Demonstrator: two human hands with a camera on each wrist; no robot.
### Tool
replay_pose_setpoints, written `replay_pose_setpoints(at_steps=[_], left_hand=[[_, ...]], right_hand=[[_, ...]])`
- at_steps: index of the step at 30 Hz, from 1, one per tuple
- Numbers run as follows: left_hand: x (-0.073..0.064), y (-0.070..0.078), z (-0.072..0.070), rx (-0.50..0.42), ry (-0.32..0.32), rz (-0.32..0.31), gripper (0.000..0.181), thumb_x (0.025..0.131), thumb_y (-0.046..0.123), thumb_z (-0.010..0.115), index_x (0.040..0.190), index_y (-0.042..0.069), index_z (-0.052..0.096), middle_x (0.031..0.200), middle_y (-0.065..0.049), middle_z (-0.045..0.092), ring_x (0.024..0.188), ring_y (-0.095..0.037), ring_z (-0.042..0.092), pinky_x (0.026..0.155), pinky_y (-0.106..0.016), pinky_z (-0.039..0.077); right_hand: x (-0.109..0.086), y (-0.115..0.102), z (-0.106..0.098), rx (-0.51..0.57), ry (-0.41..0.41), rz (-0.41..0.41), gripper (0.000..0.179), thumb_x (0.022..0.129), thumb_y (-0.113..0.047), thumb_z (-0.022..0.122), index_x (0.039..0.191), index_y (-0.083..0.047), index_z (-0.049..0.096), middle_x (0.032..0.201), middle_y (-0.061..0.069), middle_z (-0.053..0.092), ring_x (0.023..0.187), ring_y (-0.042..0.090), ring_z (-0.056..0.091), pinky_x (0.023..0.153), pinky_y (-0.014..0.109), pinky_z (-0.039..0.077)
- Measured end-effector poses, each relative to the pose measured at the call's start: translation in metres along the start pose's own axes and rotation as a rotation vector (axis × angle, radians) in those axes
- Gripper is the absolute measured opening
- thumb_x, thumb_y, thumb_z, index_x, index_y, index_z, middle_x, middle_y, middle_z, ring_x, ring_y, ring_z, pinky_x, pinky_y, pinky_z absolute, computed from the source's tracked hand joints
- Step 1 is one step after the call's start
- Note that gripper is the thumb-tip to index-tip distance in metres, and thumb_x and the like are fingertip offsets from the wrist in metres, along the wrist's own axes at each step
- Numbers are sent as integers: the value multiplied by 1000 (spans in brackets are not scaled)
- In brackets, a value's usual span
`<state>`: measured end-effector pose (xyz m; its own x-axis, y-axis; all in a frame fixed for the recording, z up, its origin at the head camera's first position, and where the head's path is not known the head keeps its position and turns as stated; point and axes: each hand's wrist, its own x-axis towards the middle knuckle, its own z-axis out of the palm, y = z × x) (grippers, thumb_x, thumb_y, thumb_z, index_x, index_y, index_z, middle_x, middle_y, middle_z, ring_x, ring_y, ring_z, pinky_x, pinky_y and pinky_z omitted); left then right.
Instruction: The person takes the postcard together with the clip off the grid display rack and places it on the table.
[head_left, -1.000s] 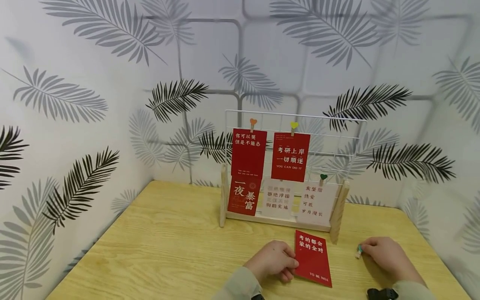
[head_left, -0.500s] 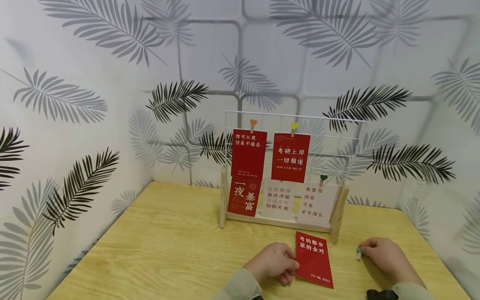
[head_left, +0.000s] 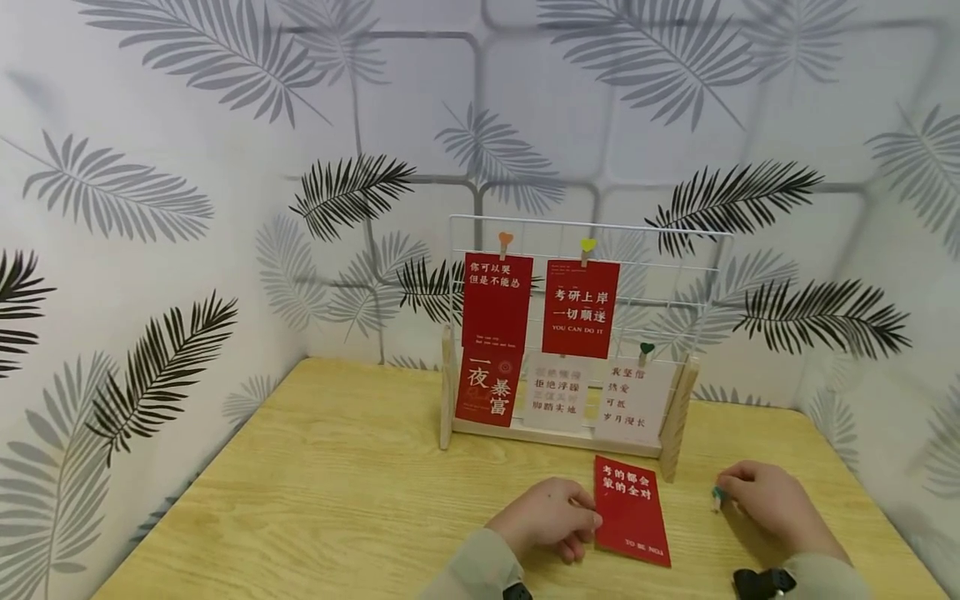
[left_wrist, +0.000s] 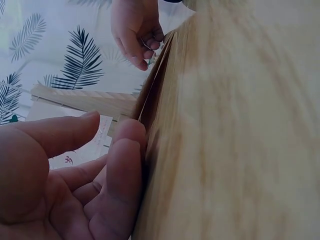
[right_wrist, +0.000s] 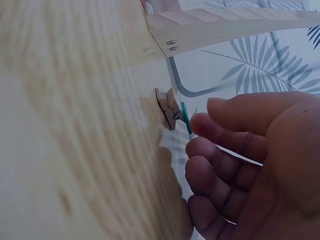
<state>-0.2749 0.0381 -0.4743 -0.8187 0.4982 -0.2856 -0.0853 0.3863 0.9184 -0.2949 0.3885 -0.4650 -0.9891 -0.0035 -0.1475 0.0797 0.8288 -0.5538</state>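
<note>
A red card with white lettering lies flat on the table in front of the rack. Beside its left edge is my left hand; its fingers are bent at the edge, and in the left wrist view the thumb stands apart from the card. A small wooden clip with a teal heart lies on the table to the card's right. My right hand is next to this clip with loosely curled fingers. In the right wrist view the fingertips are close to the heart without pinching it.
Behind the red card stands a white wire grid rack on wooden feet. Several red and white cards hang on it from heart-topped clips, including an orange heart and a yellow heart. Leaf-patterned covering backs the wooden table.
The red card and my left hand have shifted very slightly to the right. My right hand stays by the clip, almost unmoved. The head view has tilted a little.
</note>
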Motion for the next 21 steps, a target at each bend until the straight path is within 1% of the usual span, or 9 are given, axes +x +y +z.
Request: replay_pose_setpoints(at_steps=[2, 5, 9, 11, 16, 21], left_hand=[[1, 0, -1, 3, -7, 0, 13, 98, 19, 69, 105, 8, 69, 81, -10, 68, 60, -21, 65, 54, -33, 56], [2, 0, -2, -6, -14, 4, 17, 98, 20, 68, 109, 6, 68, 81, -10, 69, 60, -21, 66, 53, -33, 57], [0, 1, -1, -19, 22, 13, 17, 98, 18, 69, 110, 7, 67, 80, -11, 68, 58, -22, 66, 52, -33, 56], [-2, 2, -1, -27, 49, 19, 17, 97, 19, 69, 111, 8, 67, 80, -11, 68, 58, -22, 66, 53, -33, 57], [-5, 5, -3, -55, 94, 36, 17, 97, 20, 69, 111, 10, 66, 82, -11, 68, 59, -23, 66, 57, -35, 57], [-4, 9, -7, -56, 117, 47, 14, 99, 21, 68, 109, 12, 66, 85, -9, 68, 63, -24, 68, 60, -36, 58]], right_hand=[[1, 0, -2, 8, 8, 3, 43, 103, -36, 56, 119, 2, 67, 103, 10, 71, 88, 23, 66, 77, 51, 53], [2, -1, -2, 0, 31, -9, 44, 104, -38, 54, 121, 1, 67, 108, 13, 70, 96, 29, 66, 82, 53, 51], [1, -6, -2, -8, 76, -42, 47, 105, -41, 52, 124, 0, 67, 117, 19, 68, 108, 41, 62, 86, 57, 49], [-1, -10, -3, -5, 99, -61, 49, 105, -42, 51, 125, 0, 66, 121, 20, 67, 112, 44, 60, 87, 58, 49], [-6, -21, -5, -11, 160, -107, 53, 105, -47, 50, 127, -1, 66, 120, 20, 68, 108, 42, 63, 84, 56, 51], [-9, -31, -4, -15, 212, -136, 50, 106, -44, 51, 125, -1, 66, 118, 19, 69, 104, 38, 64, 82, 55, 52]])
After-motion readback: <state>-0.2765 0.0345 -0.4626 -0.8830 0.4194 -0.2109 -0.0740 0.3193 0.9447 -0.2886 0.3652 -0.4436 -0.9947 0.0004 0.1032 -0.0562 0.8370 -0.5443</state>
